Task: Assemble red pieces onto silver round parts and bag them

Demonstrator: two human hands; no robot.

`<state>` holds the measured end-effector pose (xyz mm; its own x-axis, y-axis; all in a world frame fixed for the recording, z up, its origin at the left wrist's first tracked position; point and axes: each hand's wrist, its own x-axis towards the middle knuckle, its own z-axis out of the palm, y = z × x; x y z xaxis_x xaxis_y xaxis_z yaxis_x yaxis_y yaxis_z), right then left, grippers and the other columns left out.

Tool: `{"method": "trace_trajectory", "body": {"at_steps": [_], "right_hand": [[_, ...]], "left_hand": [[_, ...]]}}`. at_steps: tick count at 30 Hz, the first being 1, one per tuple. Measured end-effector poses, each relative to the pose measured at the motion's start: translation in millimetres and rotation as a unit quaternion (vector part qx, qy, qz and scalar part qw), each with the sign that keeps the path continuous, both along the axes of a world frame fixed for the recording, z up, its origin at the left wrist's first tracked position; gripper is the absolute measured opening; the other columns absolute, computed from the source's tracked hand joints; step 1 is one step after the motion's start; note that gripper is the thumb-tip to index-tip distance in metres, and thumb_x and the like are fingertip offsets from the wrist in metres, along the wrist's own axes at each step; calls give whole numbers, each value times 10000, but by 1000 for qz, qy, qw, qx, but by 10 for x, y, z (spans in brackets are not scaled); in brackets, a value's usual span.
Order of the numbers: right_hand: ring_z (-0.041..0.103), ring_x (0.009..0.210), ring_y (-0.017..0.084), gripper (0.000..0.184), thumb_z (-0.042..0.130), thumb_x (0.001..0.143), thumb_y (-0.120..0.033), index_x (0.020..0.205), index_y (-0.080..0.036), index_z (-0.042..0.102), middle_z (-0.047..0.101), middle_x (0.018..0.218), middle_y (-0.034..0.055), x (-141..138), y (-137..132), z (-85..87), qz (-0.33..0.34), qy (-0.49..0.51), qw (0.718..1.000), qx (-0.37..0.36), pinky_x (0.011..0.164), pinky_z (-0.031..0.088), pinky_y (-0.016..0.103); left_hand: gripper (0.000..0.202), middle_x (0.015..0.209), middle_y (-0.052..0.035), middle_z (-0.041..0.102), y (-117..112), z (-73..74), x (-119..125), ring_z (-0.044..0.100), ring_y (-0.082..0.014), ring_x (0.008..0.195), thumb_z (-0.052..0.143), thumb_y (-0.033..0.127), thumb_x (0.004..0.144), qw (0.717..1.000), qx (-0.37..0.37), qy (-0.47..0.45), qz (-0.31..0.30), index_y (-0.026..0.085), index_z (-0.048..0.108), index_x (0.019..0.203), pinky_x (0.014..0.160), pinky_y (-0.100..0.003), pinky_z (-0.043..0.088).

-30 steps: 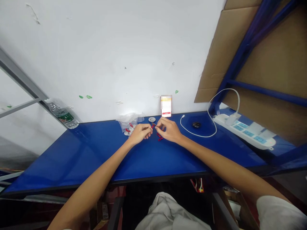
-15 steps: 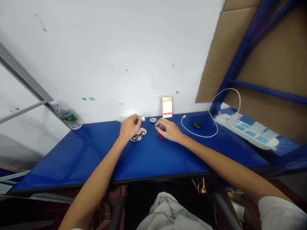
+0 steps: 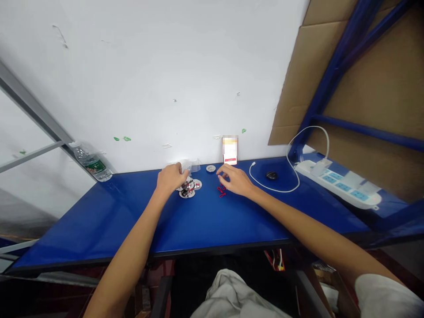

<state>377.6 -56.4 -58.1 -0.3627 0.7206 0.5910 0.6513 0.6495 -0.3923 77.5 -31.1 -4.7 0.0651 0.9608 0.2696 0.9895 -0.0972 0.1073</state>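
Observation:
My left hand (image 3: 170,179) is over the left side of a small pile of shiny round metal discs with red bits (image 3: 188,187). Its thumb and forefinger are apart and nothing shows between them; part of the pile is hidden under the fingers. Loosely curled, my right hand (image 3: 234,179) hovers beside several small red cord-like pieces (image 3: 222,191), with a gap between thumb and fingertips. Between the hands, further back, a single round metal disc (image 3: 210,168) lies flat on the blue table (image 3: 205,225). A crumpled clear plastic bag (image 3: 192,165) is behind the pile.
A lit phone (image 3: 230,152) leans against the wall. To the right are a white cable (image 3: 281,191), a round black object (image 3: 271,175) and a white power strip (image 3: 341,183). A water bottle (image 3: 94,164) tilts at the left, near a metal frame.
My left hand has moved slightly left and down to the pile and let go of a shiny piece with red on it. The right hand stays beside the red pieces. The view has shifted slightly.

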Motion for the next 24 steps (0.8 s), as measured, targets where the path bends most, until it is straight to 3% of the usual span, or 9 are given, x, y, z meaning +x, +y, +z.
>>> {"method": "trace_trajectory", "body": {"at_steps": [3,9,12,16,20,24], "right_hand": [[730,951,239,158,625,1014,-302,1163,-265,666,735,1117,58,212,276,89,-75,23,997,28,802,547,359],[678,872,268,290,693,956,-447,1137,-225,643,679,1182,126,743,1207,317,-218,139,966,5,879,561,459],[669,907,274,296,619,1008,-532,1006,-238,657,702,1084,116,779,1501,352,-222,178,958,19,890,561,450],[644,847,262,329,631,1010,-543,857,-252,625,715,928,85,703,1636,330,-257,199,944,48,862,550,442],[665,845,244,171,708,941,-393,965,-235,648,712,974,80,783,1644,277,-170,208,962,46,852,569,433],[681,931,247,287,717,891,-355,1136,-217,664,697,1101,102,948,1615,230,-82,201,976,31,881,589,434]], "left_hand": [[306,921,-128,784,-31,8,50,734,-342,909,508,455,983,999,35,-27,-7,236,715,936,722,-368,474],[270,805,-114,746,-77,-79,171,696,-311,772,536,393,991,996,54,-48,-54,238,654,803,642,-341,360],[268,781,-105,740,-94,-105,205,676,-293,738,543,372,989,994,63,-57,-65,238,649,781,631,-334,331],[294,753,-94,731,-112,-103,215,652,-270,707,542,366,992,992,73,-71,-75,235,642,749,615,-328,303],[311,727,-87,720,-119,-105,222,627,-257,672,543,364,989,991,69,-86,-80,231,636,723,606,-326,285],[311,697,-74,696,-109,-136,240,614,-245,659,540,349,978,987,67,-103,-100,232,615,699,604,-329,267]]}}
